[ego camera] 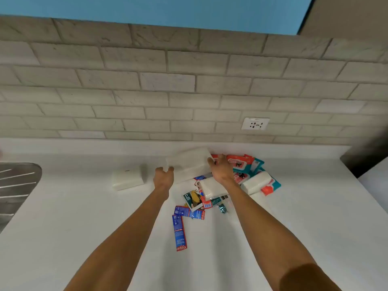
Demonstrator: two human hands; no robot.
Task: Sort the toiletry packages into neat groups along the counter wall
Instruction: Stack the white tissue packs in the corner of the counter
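On counter [84, 217] | white packs: 4 | toothpaste boxes: 2 | both hands' grip holds white pack [189, 162]

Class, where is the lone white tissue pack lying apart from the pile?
The lone white tissue pack lies on the counter, left of the left hand, near the wall.

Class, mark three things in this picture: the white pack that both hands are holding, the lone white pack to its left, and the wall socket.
large white pack [189, 162], head view, middle of its top face.
small white pack [128, 180], head view, centre of its top.
wall socket [255, 123], head view, centre of its plate.
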